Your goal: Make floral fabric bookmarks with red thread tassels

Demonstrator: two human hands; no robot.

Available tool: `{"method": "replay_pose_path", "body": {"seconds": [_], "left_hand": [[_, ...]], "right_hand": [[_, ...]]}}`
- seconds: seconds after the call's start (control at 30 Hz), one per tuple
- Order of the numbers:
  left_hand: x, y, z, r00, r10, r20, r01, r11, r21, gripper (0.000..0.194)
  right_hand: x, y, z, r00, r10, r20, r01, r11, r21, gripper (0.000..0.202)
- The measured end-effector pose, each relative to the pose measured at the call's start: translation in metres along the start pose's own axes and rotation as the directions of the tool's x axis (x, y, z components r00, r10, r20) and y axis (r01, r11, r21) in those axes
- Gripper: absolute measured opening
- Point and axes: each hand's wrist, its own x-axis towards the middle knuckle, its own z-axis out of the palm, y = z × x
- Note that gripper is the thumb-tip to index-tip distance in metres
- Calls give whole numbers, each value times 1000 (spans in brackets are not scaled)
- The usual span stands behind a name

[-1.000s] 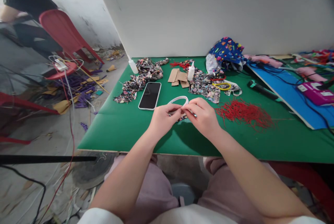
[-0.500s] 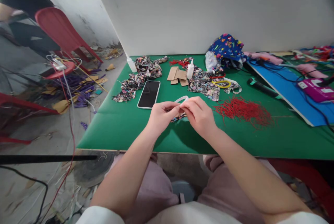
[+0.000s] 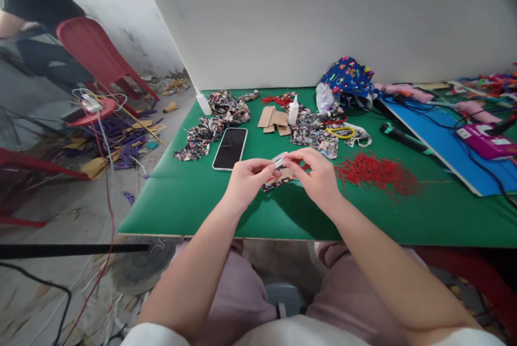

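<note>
Green bench (image 3: 161,211) against white panel (image 3: 323,18). Left hand (image 3: 248,182) and right hand (image 3: 316,176) clamped on white band (image 3: 279,161), near patterned fabric (image 3: 277,183); loop, open one second ago, now shows only a short length. Rear-left bottle (image 3: 204,104), second bottle (image 3: 293,112) beside cardboard (image 3: 275,119): contents indiscernible.

Small craft workshop by the looks: green-topped worktable (image 3: 169,203) with white plastic nozzle bottles (image 3: 293,113) toward the far side, dark floral fabric pieces (image 3: 229,112), tan cardboard rectangles (image 3: 266,117), heap of thin red cord (image 3: 377,174) at right. Left: grey concrete floor (image 3: 32,292) littered with purple and tan scraps (image 3: 130,152), red plastic chair (image 3: 86,42), stained white wall (image 3: 133,28), another person in black (image 3: 48,7).
</note>
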Motion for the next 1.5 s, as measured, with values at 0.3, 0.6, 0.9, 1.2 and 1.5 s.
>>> {"method": "replay_pose_path", "body": {"seconds": [0.3,0.6,0.9,1.2,1.5], "left_hand": [[2,-1,0,1000,3,-3,-3,996,-90,19],[-3,3,7,998,-45,43,55,964,-260,16],[14,9,-70,846,275,-456,-181,954,238,22],[19,-32,-135,877,391,-278,113,395,912,20],[0,-31,-91,861,504,-67,-115,322,940,29]], "right_hand": [[-2,-1,1,995,-72,-67,68,996,-57,11],[-5,-3,1,961,-248,-124,237,967,-96,10],[13,-10,-51,819,78,-568,-19,994,108,9],[2,43,-2,892,89,442,-60,995,-77,90],[-3,50,2,825,137,548,10,967,-256,85]]}}
